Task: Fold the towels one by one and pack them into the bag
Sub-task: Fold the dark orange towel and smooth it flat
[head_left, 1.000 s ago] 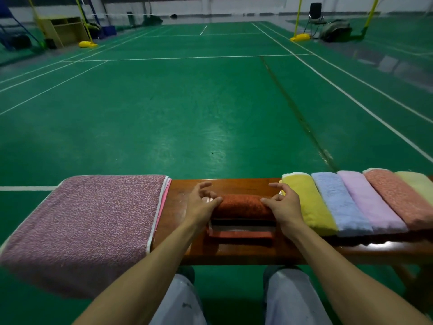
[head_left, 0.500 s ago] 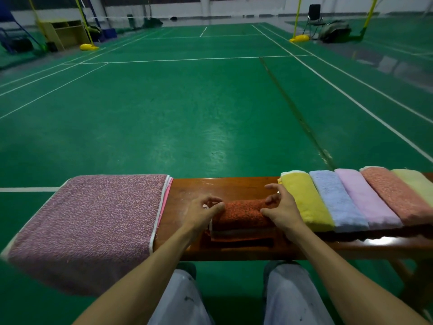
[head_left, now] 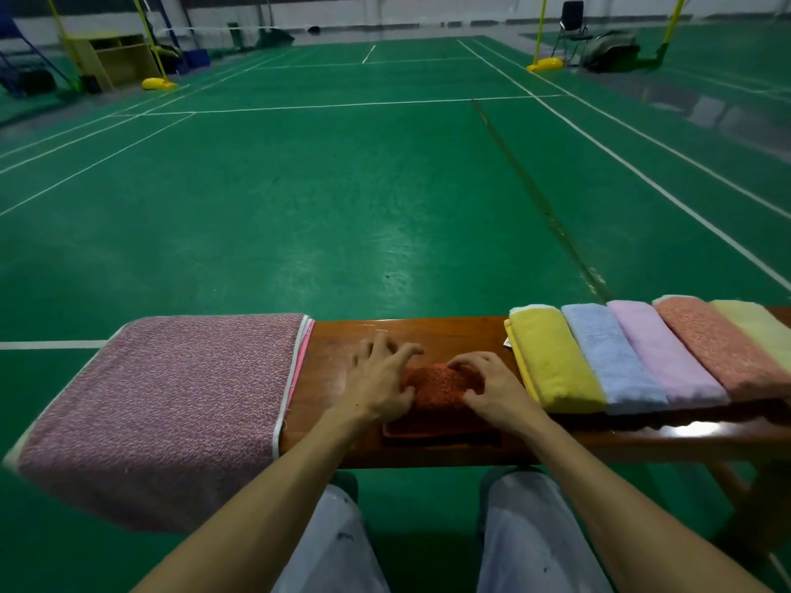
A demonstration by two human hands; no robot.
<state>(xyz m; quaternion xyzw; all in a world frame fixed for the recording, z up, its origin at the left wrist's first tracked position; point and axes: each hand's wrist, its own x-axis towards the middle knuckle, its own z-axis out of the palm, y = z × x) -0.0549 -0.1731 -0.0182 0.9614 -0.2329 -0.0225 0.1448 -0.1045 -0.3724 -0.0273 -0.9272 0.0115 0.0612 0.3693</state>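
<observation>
Two hands worked the rust-orange towel [head_left: 438, 389] mid-tabletop [head_left: 428, 331]: left hand [head_left: 379, 380] splayed, thumb against its left end, right hand [head_left: 492, 389] curled over its right end, apparently gripping, with five folded towels [head_left: 608, 357] just right.

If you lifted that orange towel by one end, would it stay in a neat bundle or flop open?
Probably floppy: the orange towel bulges softly between the left hand and right hand, so it would likely sag and unfold. Probably light, being thin cloth. Its nubby pile likely grips the bench rather than sliding.
</observation>
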